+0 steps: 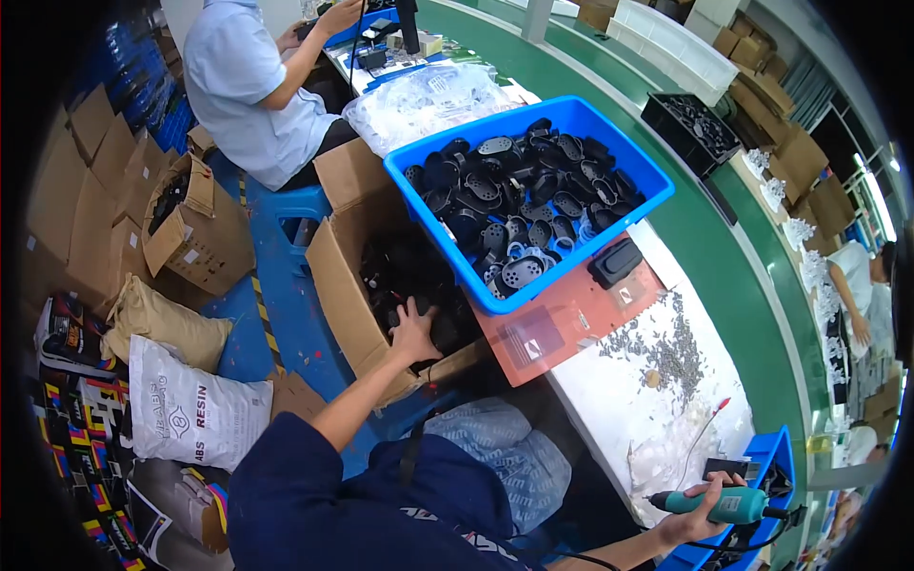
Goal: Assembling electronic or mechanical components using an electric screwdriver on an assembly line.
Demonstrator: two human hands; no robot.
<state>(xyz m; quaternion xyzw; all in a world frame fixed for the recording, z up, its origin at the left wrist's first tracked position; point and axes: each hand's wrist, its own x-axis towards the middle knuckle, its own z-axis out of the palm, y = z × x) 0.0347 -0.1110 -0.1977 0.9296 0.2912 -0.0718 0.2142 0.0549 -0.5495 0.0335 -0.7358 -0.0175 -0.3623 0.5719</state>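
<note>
My left hand (414,335) reaches down into an open cardboard box (333,297) at my left, fingers spread over the black plastic parts (390,266) inside. Whether a part touches its fingertips is hard to see in the dark box. Over the table's near right corner, my right hand (703,519) is closed around a teal electric screwdriver (735,504), its tip pointing left and its cable trailing from the right end. A black rounded casing (616,262) lies on a translucent red mat (560,309) in front of me.
A blue bin (609,240) full of black perforated parts stands on the table beyond the mat. Small screws (657,352) lie scattered on the white tabletop (609,419). Another blue bin (783,457) sits behind the screwdriver. A seated co-worker (243,86) works at far left; sacks (195,404) lie on the floor.
</note>
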